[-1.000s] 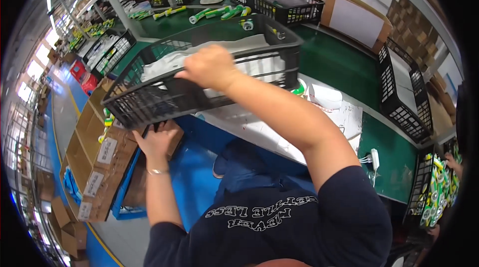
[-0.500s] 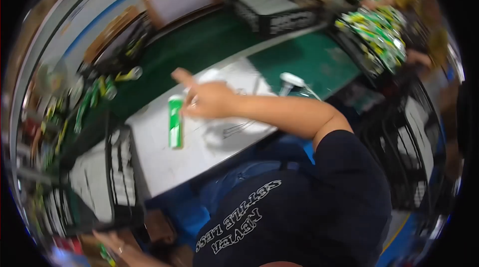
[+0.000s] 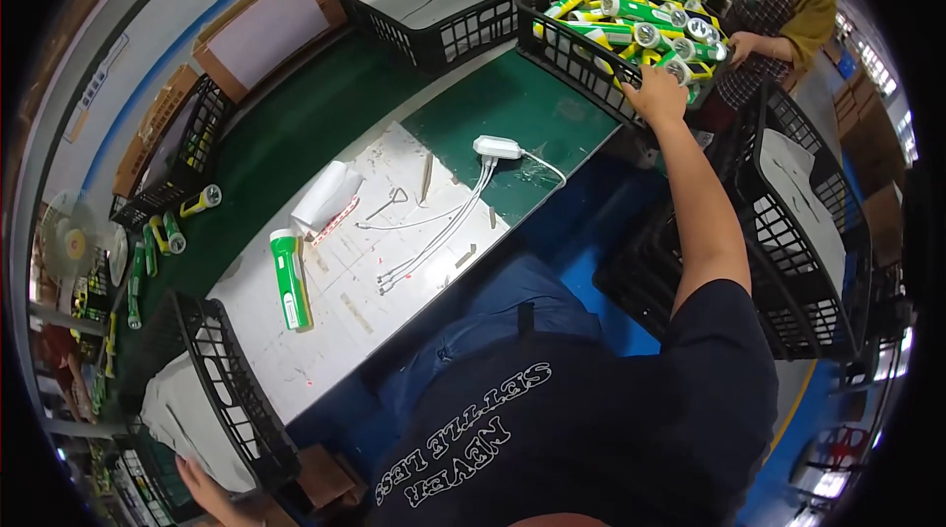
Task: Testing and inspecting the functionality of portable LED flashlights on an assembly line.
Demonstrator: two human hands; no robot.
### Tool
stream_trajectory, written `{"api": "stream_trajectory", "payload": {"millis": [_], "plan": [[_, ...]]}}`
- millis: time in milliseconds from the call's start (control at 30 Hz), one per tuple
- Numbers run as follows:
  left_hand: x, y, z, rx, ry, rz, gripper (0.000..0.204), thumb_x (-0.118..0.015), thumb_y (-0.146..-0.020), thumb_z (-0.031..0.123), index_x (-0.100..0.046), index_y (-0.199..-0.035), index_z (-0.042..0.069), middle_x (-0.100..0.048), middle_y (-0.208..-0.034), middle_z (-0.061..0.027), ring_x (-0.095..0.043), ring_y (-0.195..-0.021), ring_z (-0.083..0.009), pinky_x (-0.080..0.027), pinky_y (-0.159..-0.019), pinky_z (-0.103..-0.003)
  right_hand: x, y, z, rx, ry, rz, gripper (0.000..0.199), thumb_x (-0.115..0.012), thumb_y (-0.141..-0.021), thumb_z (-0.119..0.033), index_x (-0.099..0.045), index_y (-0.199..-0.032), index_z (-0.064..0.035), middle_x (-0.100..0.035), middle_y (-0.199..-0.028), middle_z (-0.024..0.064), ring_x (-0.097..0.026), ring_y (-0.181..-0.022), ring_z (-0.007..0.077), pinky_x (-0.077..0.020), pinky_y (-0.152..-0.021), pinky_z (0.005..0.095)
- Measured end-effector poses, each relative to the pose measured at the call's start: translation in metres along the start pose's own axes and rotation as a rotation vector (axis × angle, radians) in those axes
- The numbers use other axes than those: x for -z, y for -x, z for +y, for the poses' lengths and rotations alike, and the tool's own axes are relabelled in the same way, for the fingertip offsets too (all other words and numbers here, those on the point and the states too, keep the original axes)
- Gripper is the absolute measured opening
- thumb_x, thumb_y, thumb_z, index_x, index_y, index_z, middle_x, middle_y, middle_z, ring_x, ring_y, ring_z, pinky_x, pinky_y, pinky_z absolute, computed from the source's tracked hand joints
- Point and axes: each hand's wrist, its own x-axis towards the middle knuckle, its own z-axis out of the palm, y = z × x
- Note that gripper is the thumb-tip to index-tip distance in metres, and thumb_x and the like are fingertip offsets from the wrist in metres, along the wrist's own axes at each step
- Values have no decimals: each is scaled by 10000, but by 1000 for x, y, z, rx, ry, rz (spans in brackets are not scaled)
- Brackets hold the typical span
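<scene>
My right hand reaches out to the far right and grips the near rim of a black plastic crate heaped with green, white and yellow flashlights. My left hand, partly cut off low on the left, has its fingers stretched out against another black crate lined with grey sheet. Between my arms, a single green-and-white flashlight lies on the white board. Beside it are a white plastic wrap and a white charging hub with several cables.
A co-worker's hand touches the full crate's far side. A black crate with grey lining stands at the back. More flashlights lie at left on the green bench. Stacked crates stand at my right.
My right hand has swung from above the white board, beside the flashlight, out to the full crate at right and taken its rim. My left hand has shifted slightly toward the crate.
</scene>
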Motion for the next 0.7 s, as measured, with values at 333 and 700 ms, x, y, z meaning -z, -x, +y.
{"api": "stream_trajectory", "payload": {"millis": [333,700], "plan": [[-60,30,117,-72,-303,-435,321,-627,-827,188,-591,-1043,-48,-479,-522,-56,-482,-465,-116,-375,-460,-300,-18,4,11,99,-295,242,313,-629,-756,-350,-637,-886,-64,-609,-866,135,-585,-861,308,-483,-720,426],[-49,22,119,-266,-525,-403,267,-599,-812,246,-609,-992,49,-607,-798,-196,-573,-775,-376,-441,-661,-440,38,138,-86,842,-876,398,356,-619,-766,-92,-554,-1108,-16,-575,-1128,169,-529,-1027,324,-361,-899,380]]}}
